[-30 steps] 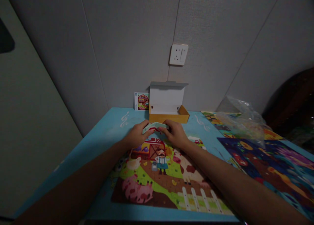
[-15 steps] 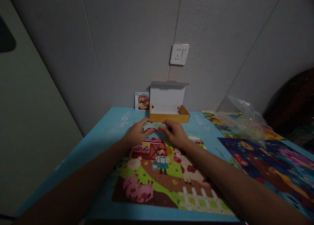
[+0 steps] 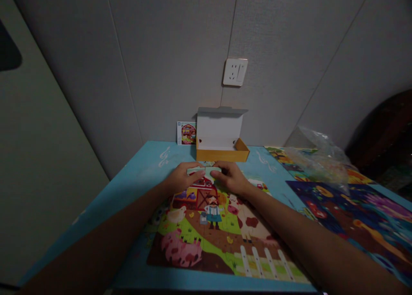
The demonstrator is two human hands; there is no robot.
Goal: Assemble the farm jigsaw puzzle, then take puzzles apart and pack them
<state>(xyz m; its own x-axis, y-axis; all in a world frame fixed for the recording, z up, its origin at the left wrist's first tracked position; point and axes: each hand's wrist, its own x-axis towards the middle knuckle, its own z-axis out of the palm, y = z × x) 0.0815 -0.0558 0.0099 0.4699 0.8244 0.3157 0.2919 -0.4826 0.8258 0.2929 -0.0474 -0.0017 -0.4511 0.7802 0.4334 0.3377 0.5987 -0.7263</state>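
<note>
A farm-scene jigsaw puzzle (image 3: pixel 222 230) lies on the light-blue table, showing a farmer, a cow, a pig and a red barn. At its top edge, my left hand (image 3: pixel 183 178) grips a pale-green-edged puzzle piece (image 3: pixel 195 171), thumb on top and fingers behind. Close beside it, my right hand (image 3: pixel 232 178) holds the adjoining puzzle piece (image 3: pixel 210 173) in the same way. The two pieces meet edge to edge between my thumbs and lie nearly flat above the barn picture. My fingertips are partly hidden behind them.
Behind my hands stands an open yellow box (image 3: pixel 222 155) with its white lid up. A small picture card (image 3: pixel 186 133) leans against the wall beside it. To the right lie a dark-blue puzzle (image 3: pixel 354 218), another colourful puzzle (image 3: pixel 357 177) and a crumpled clear plastic bag (image 3: pixel 322 158).
The two pieces were raised and bent up at their joint; now they lie lower and flatter against the barn's top. Both hands have moved slightly down.
</note>
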